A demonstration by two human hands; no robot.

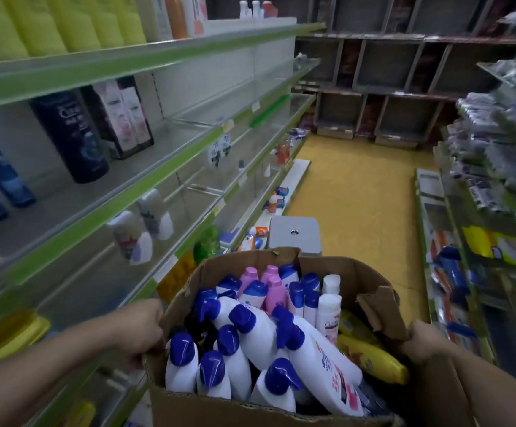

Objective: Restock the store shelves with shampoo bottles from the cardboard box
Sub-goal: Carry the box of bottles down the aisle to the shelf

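Note:
An open brown cardboard box (188, 291) fills the lower middle of the head view, held up in front of me. It is packed with several white shampoo bottles with blue caps (256, 331), some pink bottles (273, 286) and yellow bottles (370, 355). My left hand (144, 329) grips the box's left wall. My right hand (424, 342) grips its right wall by the torn flap. The store shelves (170, 155) with green edge strips run along my left, mostly bare, with a dark bottle (71, 134) and a few white bottles (139, 235).
A grey stool (295, 235) stands in the aisle just beyond the box. The yellow floor (358, 195) runs ahead to dark cubby shelving (389, 72) at the back. Racks of packaged goods (497, 149) line the right side. Loose items sit on the lowest left shelf.

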